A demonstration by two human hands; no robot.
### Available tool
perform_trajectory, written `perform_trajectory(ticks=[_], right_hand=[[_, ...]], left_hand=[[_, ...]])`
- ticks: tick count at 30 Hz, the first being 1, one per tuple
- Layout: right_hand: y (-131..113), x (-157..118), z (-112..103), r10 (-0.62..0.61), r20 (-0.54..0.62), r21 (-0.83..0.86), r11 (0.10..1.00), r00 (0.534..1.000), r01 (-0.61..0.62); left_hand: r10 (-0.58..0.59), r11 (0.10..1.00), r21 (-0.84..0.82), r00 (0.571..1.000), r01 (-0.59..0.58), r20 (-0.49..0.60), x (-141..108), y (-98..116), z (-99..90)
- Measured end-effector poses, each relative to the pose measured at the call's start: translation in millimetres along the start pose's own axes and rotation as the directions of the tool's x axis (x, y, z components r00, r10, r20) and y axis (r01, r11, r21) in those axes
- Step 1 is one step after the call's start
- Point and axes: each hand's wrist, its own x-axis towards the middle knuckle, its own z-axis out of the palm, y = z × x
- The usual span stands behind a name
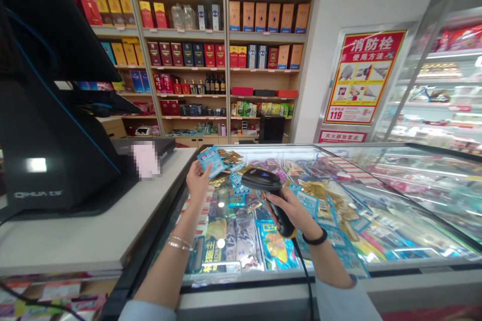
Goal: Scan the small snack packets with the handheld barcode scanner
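Observation:
My left hand (198, 180) pinches a small blue snack packet (211, 161), held up over the far left corner of the glass-topped freezer (243, 263). In my right hand (291, 210) is a black handheld barcode scanner (262, 178), its fingers wrapped round the handle. The scanner's head points left, towards the packet but apart from it. Its cable hangs down over the freezer's front edge. Loose blue packets (238, 185) and gold packets (316, 189) lie on the glass on both sides of the scanner. Through the glass, bagged goods (276, 243) show inside the freezer.
At left, a black checkout terminal (56, 150) stands on a white counter (90, 241). Shelves of boxed bottles (186, 54) line the back wall. A red fire-hydrant notice (365, 77) hangs at right, beside a lit display fridge (444, 85).

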Motion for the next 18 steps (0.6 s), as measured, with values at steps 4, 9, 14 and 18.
perform_trajectory(ticks=[4, 9, 14, 18], right_hand=[[-0.3, -0.5, 0.1, 0.001, -0.001, 0.013, 1.0, 1.0, -0.001], [0.5, 0.5, -0.5, -0.027, -0.007, 0.046, 0.999, 1.0, 0.027], [0.7, 3.3, -0.4, -0.034, -0.008, 0.074, 0.997, 0.999, 0.035], [-0.2, 4.5, -2.1, -0.041, -0.033, 0.102, 0.994, 0.999, 0.044]], left_hand=[[-0.007, 1.0, 0.026, 1.0, 0.007, -0.017, -0.9, 1.9, -0.3], [-0.01, 0.999, 0.035, 1.0, 0.011, -0.017, 0.1, 5.3, -2.0], [-0.123, 0.992, -0.007, 0.992, 0.124, 0.023, -1.6, 4.0, 1.2], [-0.481, 0.873, -0.041, 0.871, 0.487, 0.095, -12.7, -0.2, 9.7]])
